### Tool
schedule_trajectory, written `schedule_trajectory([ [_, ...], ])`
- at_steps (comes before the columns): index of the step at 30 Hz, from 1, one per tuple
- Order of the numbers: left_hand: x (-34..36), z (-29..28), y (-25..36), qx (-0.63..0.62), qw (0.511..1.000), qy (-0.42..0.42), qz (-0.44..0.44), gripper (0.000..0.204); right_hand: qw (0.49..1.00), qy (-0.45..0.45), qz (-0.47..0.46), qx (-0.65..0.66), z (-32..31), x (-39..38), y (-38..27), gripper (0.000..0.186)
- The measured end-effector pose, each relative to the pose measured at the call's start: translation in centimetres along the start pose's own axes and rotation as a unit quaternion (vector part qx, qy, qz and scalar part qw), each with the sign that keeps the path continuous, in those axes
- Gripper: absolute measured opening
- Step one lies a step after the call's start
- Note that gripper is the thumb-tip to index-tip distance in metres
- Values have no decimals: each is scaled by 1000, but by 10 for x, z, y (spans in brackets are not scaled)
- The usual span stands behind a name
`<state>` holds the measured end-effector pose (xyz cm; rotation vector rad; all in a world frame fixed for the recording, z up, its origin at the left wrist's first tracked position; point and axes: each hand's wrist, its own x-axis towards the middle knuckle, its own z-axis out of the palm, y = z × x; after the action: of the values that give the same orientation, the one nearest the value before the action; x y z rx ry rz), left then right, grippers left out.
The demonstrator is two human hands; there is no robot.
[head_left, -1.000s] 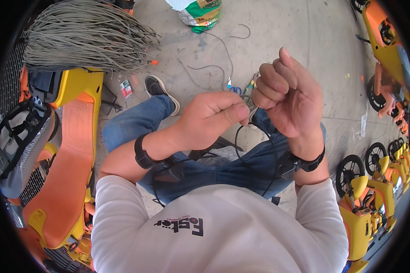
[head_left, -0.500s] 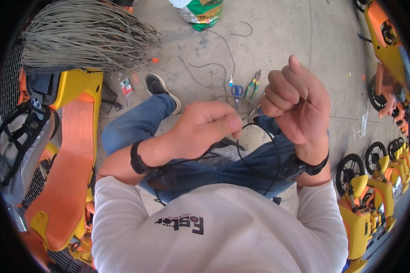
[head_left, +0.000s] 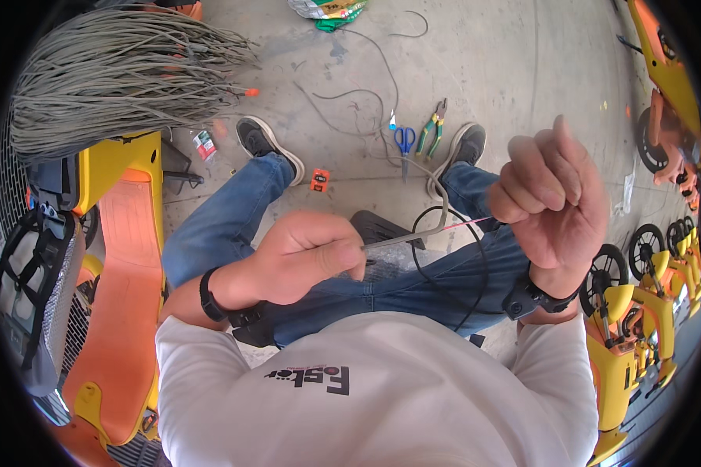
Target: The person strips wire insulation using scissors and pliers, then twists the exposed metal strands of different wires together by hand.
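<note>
Spreading under everything, one grey floor (head_left: 506, 86) bears two groups of scooters: one yellow-and-orange scooter (head_left: 125, 233) close on the left, and a row of yellow scooters (head_left: 615, 373) along the right, too crowded at the rim to count; one big bundle of grey cables (head_left: 125, 74) lies at the upper left, and one white-and-green bag (head_left: 331, 14) is cut by the top edge.

Two bare forearms reach up from a white shirt (head_left: 382, 373), elbows bent and well apart, each with a black wristband; the left hand (head_left: 308, 261) is a fist, back uppermost, thumb pressed along the forefinger, clenched on one grey cable (head_left: 401, 240); the right hand (head_left: 557, 198) is raised higher, palm toward the viewer, fingers curled in on one thin pink wire (head_left: 463, 225), drawn straight out from the cable between the hands, its far end hidden.

Two dark shoes (head_left: 461, 148) rest on the floor; near the right one lie one pair of green-and-yellow pliers (head_left: 432, 132) and, just beside it, one pair of blue-handled scissors (head_left: 404, 140); smallest are two packets, one red-and-white (head_left: 203, 145), one orange (head_left: 319, 180).
</note>
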<state>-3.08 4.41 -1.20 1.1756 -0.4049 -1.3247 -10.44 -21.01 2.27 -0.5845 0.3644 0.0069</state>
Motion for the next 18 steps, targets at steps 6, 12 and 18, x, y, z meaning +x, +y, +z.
schedule_trajectory([
  [6,-11,-10,2,15,1000,0,4,24,997,-71,-26,-11,-6,1,-11,46],
  [12,-16,-15,0,46,999,-1,2,27,995,-87,-40,-23,-1,-1,-9,44],
  [18,14,-4,-19,188,982,-16,27,27,987,-129,-38,-83,5,10,-2,42],
])
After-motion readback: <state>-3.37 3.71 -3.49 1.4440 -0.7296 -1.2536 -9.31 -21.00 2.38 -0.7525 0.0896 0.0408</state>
